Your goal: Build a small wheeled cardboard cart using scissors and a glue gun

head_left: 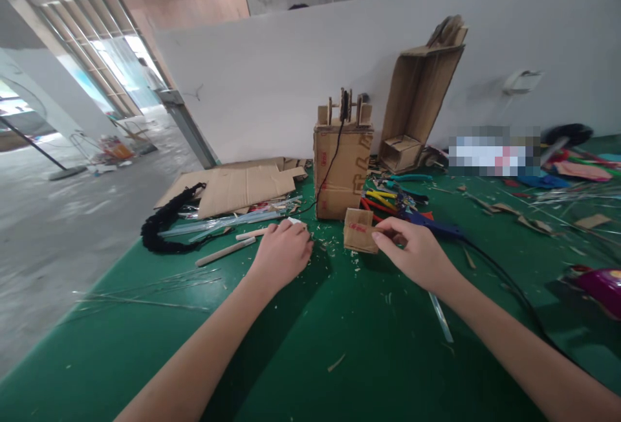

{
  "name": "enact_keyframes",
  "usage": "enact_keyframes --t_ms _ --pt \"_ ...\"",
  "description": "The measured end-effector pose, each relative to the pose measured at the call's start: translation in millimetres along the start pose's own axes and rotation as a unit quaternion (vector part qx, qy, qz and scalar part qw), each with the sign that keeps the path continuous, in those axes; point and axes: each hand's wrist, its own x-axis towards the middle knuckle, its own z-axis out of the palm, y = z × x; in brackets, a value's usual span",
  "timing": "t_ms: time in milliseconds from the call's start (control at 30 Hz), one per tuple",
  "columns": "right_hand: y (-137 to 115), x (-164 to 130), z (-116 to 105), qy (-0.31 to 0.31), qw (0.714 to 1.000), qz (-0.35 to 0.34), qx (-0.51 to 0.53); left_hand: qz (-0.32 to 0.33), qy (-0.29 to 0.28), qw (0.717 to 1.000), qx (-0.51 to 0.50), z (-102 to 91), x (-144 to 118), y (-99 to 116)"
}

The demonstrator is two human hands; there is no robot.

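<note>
My right hand (407, 244) pinches the right edge of a small square cardboard piece (358, 231) with red print, held upright just above the green table. My left hand (284, 248) is closed, knuckles up, low over the table. A bit of something white (295, 221) shows by its fingers, and what lies under the palm is hidden. To its left are two sticks, a wooden stick (226, 252) and a paler one partly behind the hand. Behind both hands stands a tall cardboard box (339, 173) with a pulley-like wheel (345, 105) and black cord on top.
Flat cardboard sheets (247, 188) and a fuzzy black strip (165, 221) lie at the back left. Right of the box are pliers (381, 199) and a blue tool (436, 226) with a black cable. An open cardboard structure (422, 98) leans against the white wall.
</note>
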Motion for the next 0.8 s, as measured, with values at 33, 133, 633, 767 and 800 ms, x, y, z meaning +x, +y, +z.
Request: enact_keyframes --t_ms 33,133,633,767,800 --pt "0.2 0.3 -0.3 0.003 1.000 0.005 0.006 -0.025 0.008 1.000 0.013 -0.2 -0.1 -0.7" --pt "1.4 1.2 -0.5 0.006 1.000 0.017 0.018 -0.010 0.006 1.000 -0.012 -4.4 -3.7 12.5" --pt "7.0 4.5 -3.7 0.020 0.999 -0.012 0.043 0.199 -0.129 0.950 -0.206 1.6 5.9 66.6" --pt "7.7 4.1 -3.8 0.003 0.999 -0.011 0.036 0.165 -0.121 0.961 -0.185 5.7 4.6 48.5" --pt "7.6 4.2 -3.5 0.000 0.999 -0.010 0.034 0.156 -0.120 0.964 -0.180 7.2 4.6 42.9"
